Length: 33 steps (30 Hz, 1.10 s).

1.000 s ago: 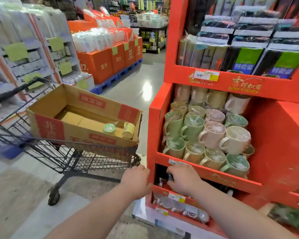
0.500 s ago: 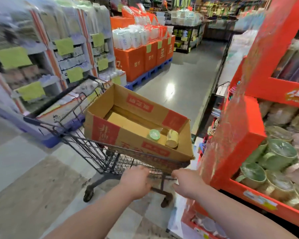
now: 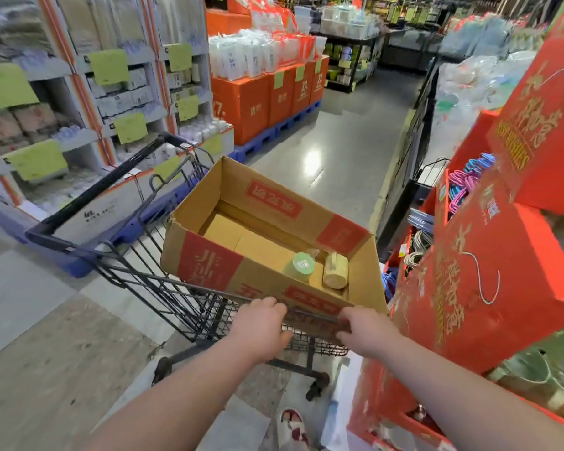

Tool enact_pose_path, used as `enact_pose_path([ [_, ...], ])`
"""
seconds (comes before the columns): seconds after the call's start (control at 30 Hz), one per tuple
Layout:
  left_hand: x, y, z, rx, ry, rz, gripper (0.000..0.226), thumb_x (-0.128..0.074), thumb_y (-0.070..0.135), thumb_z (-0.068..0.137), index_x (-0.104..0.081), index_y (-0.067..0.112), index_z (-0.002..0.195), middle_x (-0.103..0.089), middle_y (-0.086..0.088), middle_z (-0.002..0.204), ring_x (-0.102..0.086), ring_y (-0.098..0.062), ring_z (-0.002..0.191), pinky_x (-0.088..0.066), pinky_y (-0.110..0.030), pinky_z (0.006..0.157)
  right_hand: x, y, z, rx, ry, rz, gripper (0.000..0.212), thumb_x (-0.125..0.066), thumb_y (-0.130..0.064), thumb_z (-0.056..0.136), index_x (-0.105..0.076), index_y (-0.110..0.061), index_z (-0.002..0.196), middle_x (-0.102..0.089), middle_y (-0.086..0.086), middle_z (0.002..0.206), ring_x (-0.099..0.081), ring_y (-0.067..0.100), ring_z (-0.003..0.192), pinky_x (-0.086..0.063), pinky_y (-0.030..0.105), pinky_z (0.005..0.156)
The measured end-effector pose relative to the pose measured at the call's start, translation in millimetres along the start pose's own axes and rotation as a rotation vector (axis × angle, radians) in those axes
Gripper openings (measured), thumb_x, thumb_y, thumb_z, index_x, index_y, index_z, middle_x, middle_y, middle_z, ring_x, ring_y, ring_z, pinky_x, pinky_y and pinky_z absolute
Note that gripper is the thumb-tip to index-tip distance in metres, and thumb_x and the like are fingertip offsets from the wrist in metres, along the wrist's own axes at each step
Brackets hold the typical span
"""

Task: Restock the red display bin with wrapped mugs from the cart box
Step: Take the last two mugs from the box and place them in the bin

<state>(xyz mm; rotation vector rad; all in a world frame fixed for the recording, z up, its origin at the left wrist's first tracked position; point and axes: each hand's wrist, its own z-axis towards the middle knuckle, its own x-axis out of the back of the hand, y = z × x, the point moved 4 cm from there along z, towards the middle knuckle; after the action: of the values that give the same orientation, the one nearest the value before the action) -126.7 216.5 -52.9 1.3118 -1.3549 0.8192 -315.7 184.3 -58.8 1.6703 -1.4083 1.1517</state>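
"Head view: what are the hands doing?"

"Both hold the near rim of the cart (image 3: pixel 183 301). The left hand (image 3: pixel 261 327) and the right hand (image 3: pixel 367 332) have their fingers curled over the wire, near each other."

"And the mugs?"

"A green mug (image 3: pixel 302 265) and a yellow mug (image 3: pixel 335 271), both wrapped, lie just beside each other in the cardboard box (image 3: pixel 209 258), just beyond the right hand. The red display bin (image 3: pixel 469 288) stands right of that hand."
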Motion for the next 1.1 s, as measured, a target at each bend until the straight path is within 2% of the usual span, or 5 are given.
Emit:
enact_pose_path([
  [0.37,33.2,-43.0,101.2,0.058,0.043,0.007,0.048,-0.045,0.046,0.092,-0.048,0.02,0.132,-0.05,-0.001,0.132,-0.048,-0.022,0.119,-0.043,-0.039,0.099,20.1,22.6,138.6,-0.025,-0.062,0.088,0.043,-0.048,-0.037,0.091,-0.049,-0.024,0.132,-0.055,0.001,0.132,-0.054,0.025,0.116,-0.047,0.035,0.095],
  [0.7,28.4,-48.2,230.3,0.109,-0.11,-0.008,0.048,-0.048,0.044,0.093,-0.046,0.021,0.135,-0.048,0.0,0.136,-0.047,-0.018,0.121,-0.042,-0.035,0.101,14.2,53.5,262.3,-0.049,-0.198,0.159,0.038,-0.051,-0.031,0.089,-0.052,-0.021,0.125,-0.059,0.001,0.122,-0.057,0.025,0.11,-0.047,0.033,0.084],
  [0.8,14.8,-57.2,257.0,0.137,-0.172,-0.015,0.047,-0.047,0.043,0.093,-0.046,0.021,0.135,-0.047,0.001,0.136,-0.047,-0.018,0.12,-0.042,-0.034,0.101,6.2,50.6,294.4,-0.045,-0.229,0.183,0.04,-0.053,-0.033,0.088,-0.05,-0.02,0.125,-0.056,0.003,0.124,-0.055,0.025,0.113,-0.048,0.036,0.088],
  [0.97,-8.4,-76.1,287.0,0.187,-0.261,-0.025,0.046,-0.046,0.043,0.093,-0.046,0.022,0.134,-0.048,0.002,0.135,-0.047,-0.018,0.118,-0.042,-0.033,0.101,-21.3,45.1,339.5,-0.151,-0.324,0.341,0.075,-0.063,-0.055,0.08,-0.037,-0.013,0.136,-0.049,0.008,0.128,-0.054,0.025,0.114,-0.048,0.034,0.09],
  [1.1,-19.6,-89.2,296.7,0.236,-0.286,-0.071,0.045,-0.048,0.042,0.093,-0.047,0.023,0.133,-0.048,0.002,0.134,-0.048,-0.016,0.118,-0.043,-0.033,0.101,-47.5,42.8,360.9,-0.259,-0.364,0.46,0.096,-0.067,-0.061,0.073,-0.023,-0.013,0.143,-0.046,0.009,0.132,-0.05,0.028,0.12,-0.046,0.038,0.096],
])
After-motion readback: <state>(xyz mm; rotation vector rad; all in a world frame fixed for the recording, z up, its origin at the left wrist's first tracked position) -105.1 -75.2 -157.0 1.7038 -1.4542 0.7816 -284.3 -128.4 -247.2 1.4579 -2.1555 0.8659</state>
